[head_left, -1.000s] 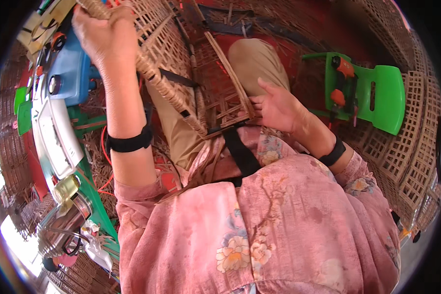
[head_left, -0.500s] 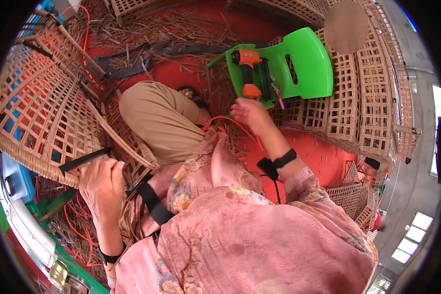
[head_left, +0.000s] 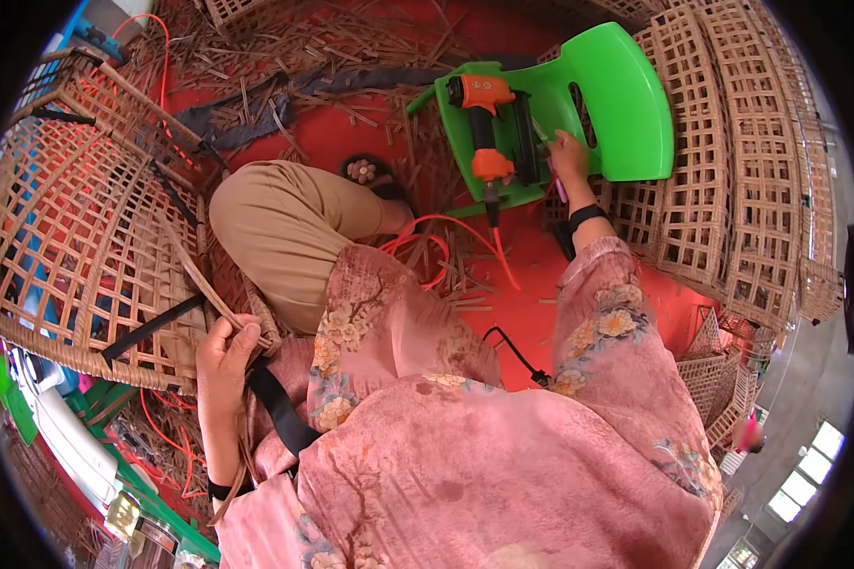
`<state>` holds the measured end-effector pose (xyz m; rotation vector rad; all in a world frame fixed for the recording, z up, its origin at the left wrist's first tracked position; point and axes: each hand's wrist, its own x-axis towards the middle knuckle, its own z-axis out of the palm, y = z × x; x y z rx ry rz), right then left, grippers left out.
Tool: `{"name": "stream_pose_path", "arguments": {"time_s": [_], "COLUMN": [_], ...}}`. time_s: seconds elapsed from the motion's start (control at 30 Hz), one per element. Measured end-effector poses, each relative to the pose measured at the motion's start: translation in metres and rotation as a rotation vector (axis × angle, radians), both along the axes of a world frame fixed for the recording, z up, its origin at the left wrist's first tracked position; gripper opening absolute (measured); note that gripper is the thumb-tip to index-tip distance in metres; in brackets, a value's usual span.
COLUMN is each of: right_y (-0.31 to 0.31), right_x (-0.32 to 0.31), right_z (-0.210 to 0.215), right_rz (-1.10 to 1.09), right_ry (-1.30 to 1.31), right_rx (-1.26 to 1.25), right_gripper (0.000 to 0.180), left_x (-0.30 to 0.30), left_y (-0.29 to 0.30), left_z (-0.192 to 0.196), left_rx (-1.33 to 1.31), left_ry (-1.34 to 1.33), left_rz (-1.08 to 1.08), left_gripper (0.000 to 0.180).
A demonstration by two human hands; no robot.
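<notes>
My left hand (head_left: pixel 224 368) is closed at the lower rim of a woven basket (head_left: pixel 95 247), its thumb and fingers pinching a flat brown cane strip (head_left: pixel 197 270). A black strap (head_left: pixel 152 329) crosses the basket's weave beside that hand. My right hand (head_left: pixel 569 161) is over a green plastic chair (head_left: pixel 617 104), its fingers closed on a slim tool with a purple handle (head_left: pixel 559 187); the tool's kind is mostly hidden by the hand. Just left of it, an orange and black nail gun (head_left: pixel 487 128) lies on the chair seat.
From the nail gun an orange hose (head_left: pixel 446 220) curls over the red floor (head_left: pixel 517 332). Stacked woven baskets (head_left: pixel 740 161) stand at the right. Loose strips (head_left: pixel 351 57) litter the floor at the back. My bent knee (head_left: pixel 266 204) is between the left basket and the chair.
My right hand has moved right and farther away, past the nail gun, and has taken hold of the purple-handled tool. My left hand has moved off the black strap's end and grips the cane strip.
</notes>
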<state>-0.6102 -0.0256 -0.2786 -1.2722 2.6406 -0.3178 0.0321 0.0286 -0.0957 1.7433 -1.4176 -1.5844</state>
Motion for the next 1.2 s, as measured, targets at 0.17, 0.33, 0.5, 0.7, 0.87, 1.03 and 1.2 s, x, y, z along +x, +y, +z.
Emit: {"name": "stream_pose_path", "arguments": {"time_s": [0.17, 0.33, 0.5, 0.7, 0.87, 1.03, 1.2], "right_y": [-0.041, -0.026, -0.039, -0.030, -0.023, -0.039, -0.044], "right_x": [0.012, -0.035, -0.008, 0.105, 0.080, 0.084, 0.102], "right_z": [-0.010, 0.007, 0.023, 0.029, 0.014, 0.031, 0.053], "right_rz": [0.172, 0.096, 0.079, 0.141, 0.066, 0.133, 0.081], "right_ry": [0.086, 0.108, 0.133, -0.037, 0.138, 0.125, 0.093], "right_rx": [0.111, 0.116, -0.305, -0.090, 0.050, 0.189, 0.256], "right_gripper": [0.031, 0.026, 0.034, 0.044, 0.055, 0.043, 0.045], "left_x": [-0.017, -0.009, 0.001, 0.005, 0.008, 0.008, 0.009], "left_y": [-0.005, -0.004, 0.001, 0.004, 0.003, 0.009, 0.009], "left_z": [0.030, -0.002, -0.005, 0.002, -0.013, -0.012, -0.014], "left_rx": [0.111, 0.146, 0.145, 0.135, 0.142, 0.113, 0.150], "left_ry": [0.086, 0.134, 0.136, 0.122, 0.162, 0.149, 0.234], "left_rz": [0.176, 0.127, 0.145, 0.208, 0.159, 0.182, 0.177], "left_gripper": [0.026, 0.025, 0.025, 0.024, 0.027, 0.028, 0.028]}}
